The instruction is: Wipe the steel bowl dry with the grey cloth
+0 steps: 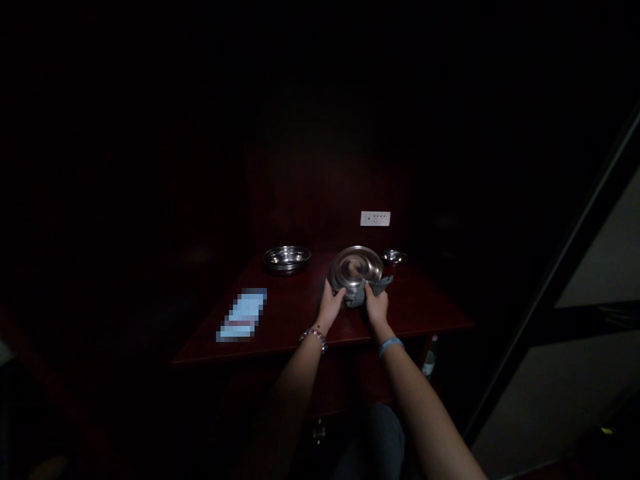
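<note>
A shiny round metal plate (356,265) is held tilted above the dark red table (295,320), its inner face towards me. My left hand (331,305) grips its lower left edge, thumb on the near side. At the lower right edge, my right hand (376,307) is closed on a grey-green cloth (357,295), which lies against the plate. Part of the cloth sticks out to the right past the fingers. The fingers behind the plate are hidden.
Stacked metal dishes (287,258) stand at the back left, a small metal bowl (394,257) at the back right. A blurred-out blue item (243,315) lies front left. A socket panel (375,219) is on the wall; a bottle (430,358) stands below the table's right side.
</note>
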The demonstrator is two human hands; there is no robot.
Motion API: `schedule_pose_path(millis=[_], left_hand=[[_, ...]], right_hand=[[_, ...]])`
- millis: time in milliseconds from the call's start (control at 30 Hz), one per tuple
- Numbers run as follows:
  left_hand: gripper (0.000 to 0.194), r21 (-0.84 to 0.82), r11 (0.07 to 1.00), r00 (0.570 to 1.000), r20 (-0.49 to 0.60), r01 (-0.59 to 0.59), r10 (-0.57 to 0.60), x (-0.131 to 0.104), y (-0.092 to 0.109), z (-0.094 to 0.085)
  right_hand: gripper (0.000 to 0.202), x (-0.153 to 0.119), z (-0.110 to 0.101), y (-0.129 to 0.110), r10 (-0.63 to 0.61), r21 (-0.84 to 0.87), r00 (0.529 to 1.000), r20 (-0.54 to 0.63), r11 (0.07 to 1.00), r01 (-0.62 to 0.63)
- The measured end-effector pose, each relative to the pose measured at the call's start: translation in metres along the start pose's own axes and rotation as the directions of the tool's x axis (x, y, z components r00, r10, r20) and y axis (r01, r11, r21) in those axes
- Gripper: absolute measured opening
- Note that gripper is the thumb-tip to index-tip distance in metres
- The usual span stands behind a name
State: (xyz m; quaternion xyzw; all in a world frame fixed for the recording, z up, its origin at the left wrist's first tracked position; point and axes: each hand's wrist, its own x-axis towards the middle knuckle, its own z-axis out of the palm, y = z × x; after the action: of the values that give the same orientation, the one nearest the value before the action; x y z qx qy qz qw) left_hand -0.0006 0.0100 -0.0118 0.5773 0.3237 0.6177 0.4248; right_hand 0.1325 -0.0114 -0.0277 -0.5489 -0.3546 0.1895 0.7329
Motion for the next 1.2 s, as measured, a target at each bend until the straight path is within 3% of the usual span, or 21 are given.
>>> schedule_pose_path(millis=[100,200,300,567,767,1033,1200], left_hand=[[0.058,0.001,0.999,0.997,-0.064,-0.047,0.047,-0.0005,0.0033,-0.001],[0.045,0.005,1.0,0.996,-0.085,0.012,-0.012,-0.0013,0.0058,-0.0014],[0.041,-0.019,0.999,0.998,-0.055,0.03,-0.031,-0.0016,0.0058,-0.0016],[0.055,-0.022,0.999,0.997,0.052,0.05,-0.048,-0.0008,-0.0033,-0.0011],[0.054,-0.011,0.997,0.996,0.059,0.072,-0.071,-0.0034,0.0026,-0.0002],[0.044,-0.007,0.999,0.999,-0.024,0.043,-0.043,0.0019,-0.0027,-0.0029],[0.038,-0.002,0.999,0.999,-0.034,0.04,-0.04,0.003,-0.0016,-0.0023]], right_hand=[[0.034,-0.0009,-0.0006,-0.0008,-0.022,-0.031,1.0,-0.01,0.999,0.022],[0.032,-0.0011,-0.0006,-0.0002,-0.05,-0.028,0.998,0.024,0.998,0.051],[0.031,-0.0011,-0.0004,0.0005,-0.056,-0.039,0.997,0.052,0.998,0.058],[0.037,0.0016,0.0004,0.0035,-0.053,0.01,0.992,0.113,0.999,0.052],[0.042,0.0038,0.0031,0.0073,-0.062,0.04,0.984,0.167,0.998,0.057],[0.034,0.0017,0.0017,0.0047,-0.058,-0.005,0.983,0.175,0.998,0.06],[0.035,0.0005,0.002,0.0037,-0.052,0.022,0.992,0.111,0.999,0.05]])
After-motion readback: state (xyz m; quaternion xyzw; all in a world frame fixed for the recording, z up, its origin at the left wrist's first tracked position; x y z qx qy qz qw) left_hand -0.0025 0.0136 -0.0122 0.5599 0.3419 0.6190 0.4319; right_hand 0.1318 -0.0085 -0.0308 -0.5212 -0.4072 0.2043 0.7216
